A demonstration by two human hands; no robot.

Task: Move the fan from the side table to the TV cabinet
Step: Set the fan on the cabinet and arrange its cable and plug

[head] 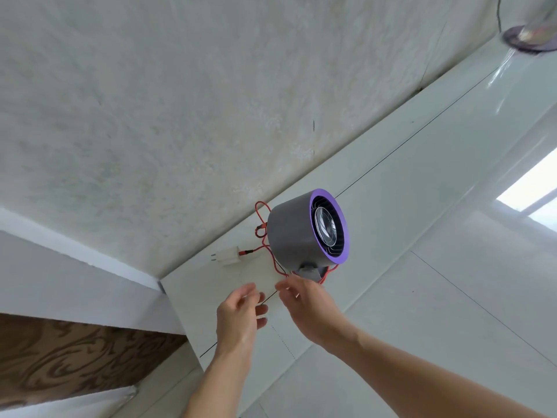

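Fan [297,233] upright (purple grille facing right), unheld.

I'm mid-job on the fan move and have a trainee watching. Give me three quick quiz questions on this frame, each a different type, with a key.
1. True or false: the left hand is closed around the fan.
2. Multiple choice: what colour is the ring on the fan's front face? A) green B) purple C) yellow
3. Fill in: the red cable behind the fan runs to a white ____ lying on the glossy surface.

Key
1. False. Both hands are open; the right hand has its fingertips close to the fan's base, and neither has a grip on the body.
2. B
3. plug
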